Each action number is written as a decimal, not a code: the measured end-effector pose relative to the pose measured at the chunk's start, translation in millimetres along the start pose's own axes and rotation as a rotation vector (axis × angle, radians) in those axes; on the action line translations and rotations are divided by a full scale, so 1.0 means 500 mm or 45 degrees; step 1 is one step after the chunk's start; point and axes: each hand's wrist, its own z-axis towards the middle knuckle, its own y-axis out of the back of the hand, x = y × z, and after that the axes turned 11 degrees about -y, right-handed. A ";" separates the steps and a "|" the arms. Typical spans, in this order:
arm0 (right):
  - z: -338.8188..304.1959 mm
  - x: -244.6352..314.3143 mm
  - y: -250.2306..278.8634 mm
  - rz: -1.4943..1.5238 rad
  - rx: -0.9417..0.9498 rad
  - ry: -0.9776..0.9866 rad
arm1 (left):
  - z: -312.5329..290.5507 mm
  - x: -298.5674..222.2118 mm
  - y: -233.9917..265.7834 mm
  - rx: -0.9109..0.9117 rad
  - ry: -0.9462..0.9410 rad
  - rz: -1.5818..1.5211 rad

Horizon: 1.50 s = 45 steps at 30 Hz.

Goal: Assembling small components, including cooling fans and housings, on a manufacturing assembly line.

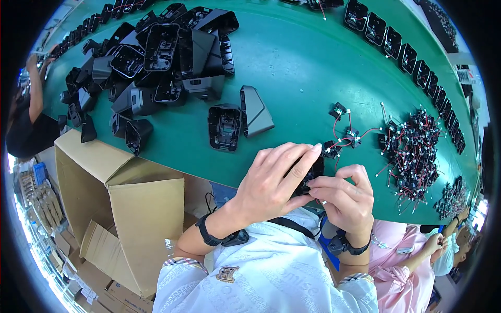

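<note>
My left hand [271,182] is wrapped over a black plastic housing [316,170] at the table's near edge, covering most of it. At the housing's right side, my right hand [348,199] has its thumb and fingertips pinched together. A bit of red wire with a white end shows under those fingertips; what they pinch is hidden. Just beyond the hands lie several small black parts with red wires [353,137]. An open black housing [224,128] lies to the left, inside facing up, and beside it another housing [257,113] rests showing its smooth outer side.
A large heap of black housings [159,62] covers the green table's [297,68] far left. Tangled wired parts [415,154] pile up at right, near smaller pieces [452,199]. Open housings [392,41] line the far edge. A cardboard box [148,224] stands at left; a co-worker's hand [432,245] is right.
</note>
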 end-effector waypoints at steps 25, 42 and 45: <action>0.009 -0.001 -0.017 0.025 0.058 -0.093 | 0.000 0.003 -0.010 -0.034 -0.015 0.054; 0.003 0.004 -0.010 -0.159 -0.057 -0.060 | 0.004 -0.002 0.000 0.035 0.035 -0.030; 0.010 0.016 -0.004 -0.214 -0.065 -0.031 | 0.004 -0.004 0.001 0.046 0.043 -0.009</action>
